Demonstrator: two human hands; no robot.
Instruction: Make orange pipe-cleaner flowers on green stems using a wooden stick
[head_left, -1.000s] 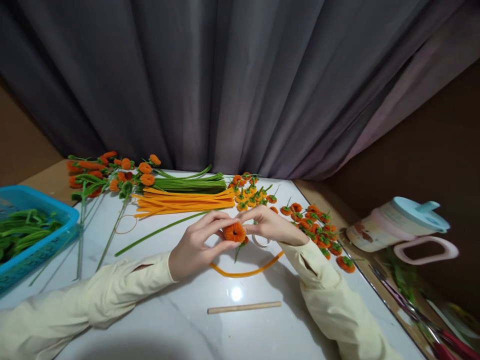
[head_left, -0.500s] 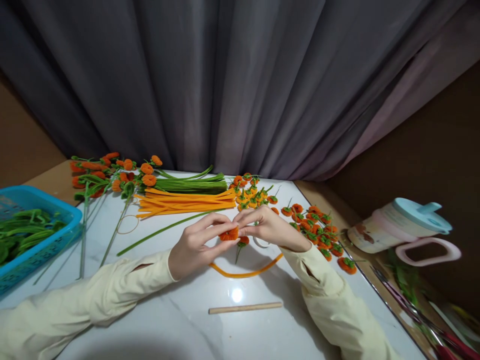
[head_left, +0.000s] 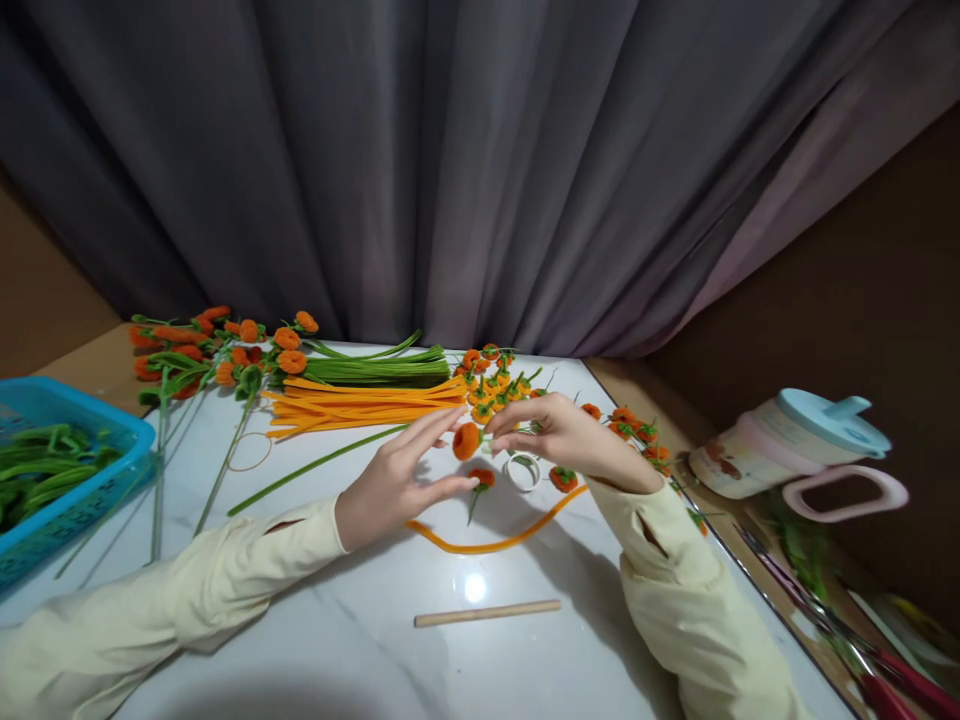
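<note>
Held up over the middle of the table is a small, round, ribbed orange pipe-cleaner pumpkin (head_left: 466,441). The bent fingers of my right hand (head_left: 551,432) pinch it at its green stem end. My left hand (head_left: 405,475) is just left of it, thumb and fingers spread apart, holding nothing. Below the hands lie another orange pumpkin (head_left: 482,479) with a green top and a curved orange pipe cleaner (head_left: 480,548). A white roll of tape (head_left: 522,471) stands under my right hand, with one more pumpkin (head_left: 563,480) beside it.
Orange pipe cleaners (head_left: 367,405) and green ones (head_left: 382,368) lie bundled behind. Stemmed orange pieces (head_left: 289,340) are at back left, near a blue basket (head_left: 142,440). A wooden stick (head_left: 487,613) lies in front. Right are a lidded cup (head_left: 772,440) and scissors (head_left: 877,665).
My left hand has let go of the pumpkin and opened. My right hand has moved slightly right and now holds it alone, turned so its rounded side shows.
</note>
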